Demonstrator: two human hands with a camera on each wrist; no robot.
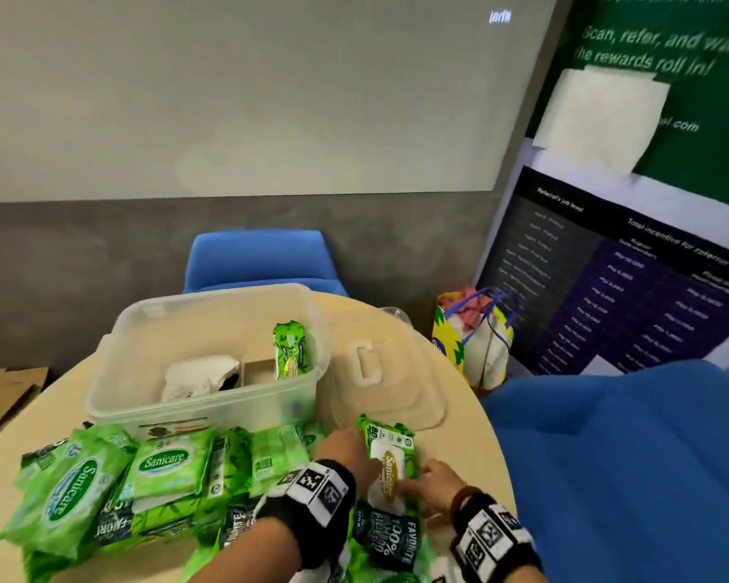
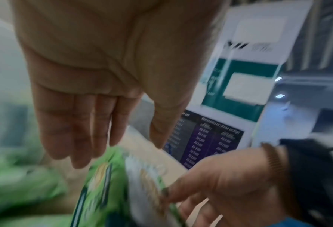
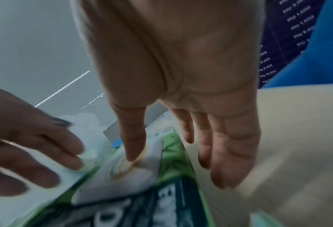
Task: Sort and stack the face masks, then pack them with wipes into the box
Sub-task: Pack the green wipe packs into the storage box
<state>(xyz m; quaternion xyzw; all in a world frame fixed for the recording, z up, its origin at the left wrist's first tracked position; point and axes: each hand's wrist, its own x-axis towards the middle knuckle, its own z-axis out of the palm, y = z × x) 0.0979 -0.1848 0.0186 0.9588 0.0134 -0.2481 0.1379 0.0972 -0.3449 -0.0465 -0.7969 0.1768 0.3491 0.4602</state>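
Both hands meet on one green Sanicare wipes pack (image 1: 390, 460) lying on the tabletop (image 1: 472, 439) just in front of the clear plastic box (image 1: 211, 397). The right hand (image 1: 436, 483) has its thumb pressed on the pack's white flap, fingers (image 3: 225, 153) nearly straight. The left hand (image 1: 346, 450) touches the pack's other edge with loosely extended fingers (image 2: 78, 135). More wipes packs (image 1: 114, 477) lie heaped before the box. Inside it a wipes pack (image 1: 290, 351) stands upright beside folded white masks (image 1: 201, 376). Its lid (image 1: 388, 380) rests beside the box
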